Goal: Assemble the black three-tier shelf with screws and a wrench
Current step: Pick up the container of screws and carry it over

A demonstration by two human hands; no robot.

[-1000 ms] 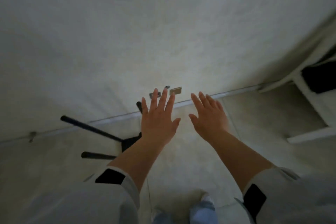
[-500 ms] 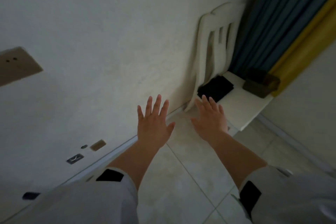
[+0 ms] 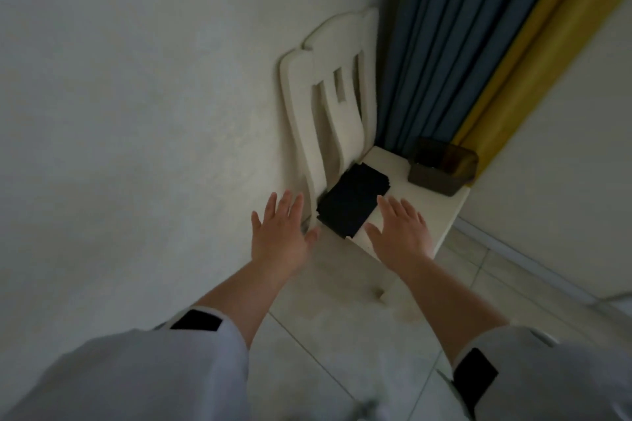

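**Hands flank black stack on chair**

Both hands empty, fingers straight and spread, palms down. Black stack [image 3: 354, 203] lies flat on chair [image 3: 441, 212] seat, against the backrest. It sits ahead of and between left hand [image 3: 278, 239] and right hand [image 3: 398, 232]; right looks nearer, fingertips just beside its corner. Long axis runs from near-left to far-right, toward the box [image 3: 443, 166]. Likely shelf parts; cannot confirm.

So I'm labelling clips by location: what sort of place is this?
Probably a room corner in a home: a white wooden chair against a plain wall, blue and yellow curtains, pale tiled floor.
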